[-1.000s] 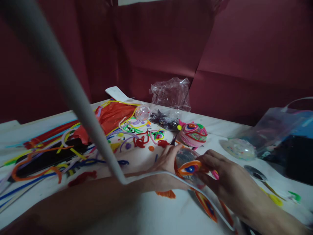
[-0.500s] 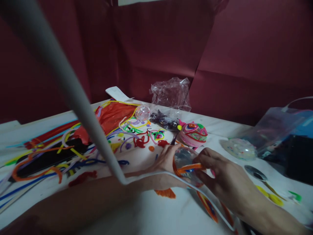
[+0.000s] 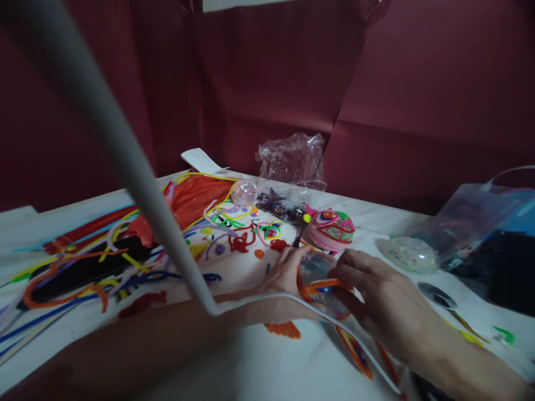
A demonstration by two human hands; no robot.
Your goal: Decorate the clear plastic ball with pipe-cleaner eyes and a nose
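My left hand (image 3: 285, 277) is curled round the left side of a clear plastic ball (image 3: 314, 268), its fingers partly hidden behind it. An orange pipe cleaner (image 3: 318, 287) runs along the ball's edge and across its front. Its right end is pinched in the fingers of my right hand (image 3: 371, 292), against the ball's right side. A pink ball decorated with coiled pipe cleaners (image 3: 330, 231) sits just beyond both hands. Below the held ball, an orange and blue coiled oval (image 3: 354, 351) and an orange piece (image 3: 283, 329) lie on the table.
Many coloured pipe cleaners (image 3: 87, 289) and a red plastic bag (image 3: 194, 197) cover the left side. Behind are a small clear ball (image 3: 244, 192) and a crinkled clear bag (image 3: 290, 161). A clear dome (image 3: 412, 254) and tape roll (image 3: 437, 294) lie right. A white rod (image 3: 137, 178) crosses the view.
My right hand has shifted slightly left and up, over the ball, with the orange pipe cleaner still pinched. The ball has turned slightly; my left hand stays around it.
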